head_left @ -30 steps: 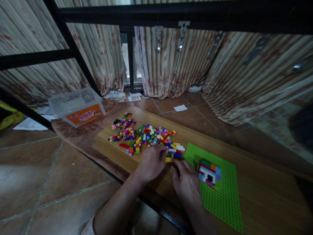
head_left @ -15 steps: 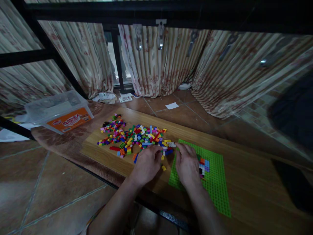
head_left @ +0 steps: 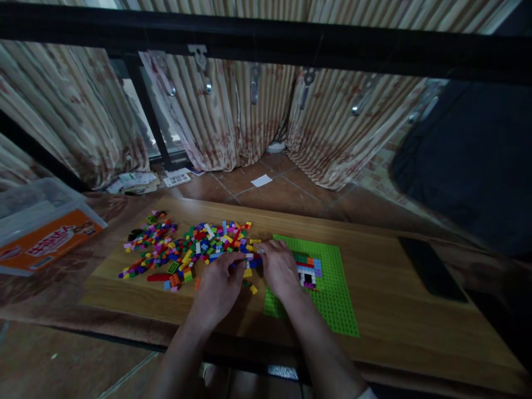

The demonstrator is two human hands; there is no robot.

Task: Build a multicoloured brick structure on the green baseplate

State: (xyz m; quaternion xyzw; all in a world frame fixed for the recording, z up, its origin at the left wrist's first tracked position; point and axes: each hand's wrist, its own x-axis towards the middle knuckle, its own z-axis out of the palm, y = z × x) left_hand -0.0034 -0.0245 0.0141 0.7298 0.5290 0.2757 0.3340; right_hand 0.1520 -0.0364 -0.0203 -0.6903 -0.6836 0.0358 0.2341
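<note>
My left hand (head_left: 219, 285) is at the near right side of a pile of small toy bricks (head_left: 208, 235), its thumb and fingers curled in a pinch; whatever lies between them is hidden. Over the left edge of a green studded baseplate (head_left: 334, 299) is my right hand (head_left: 281, 270), closed at the fingertips on a small pale grey brick (head_left: 260, 251), partly covered. To the right of that hand, a small built block of white, red, blue and purple bricks (head_left: 318, 267) sits on the baseplate. Two loose yellow bricks (head_left: 253, 289) lie between my hands.
A clear plastic tub with an orange label (head_left: 54, 235) stands left of the wooden board (head_left: 386, 327). A dark flat phone-like object (head_left: 432, 269) lies at the right. Behind are a black metal bar (head_left: 257, 47), curtains and papers on the tiled floor.
The view has swung right, so everything appears further left, and more of the dark object shows. Both hands stay close together by the pile, with the right fingertips now on the pale grey brick.
</note>
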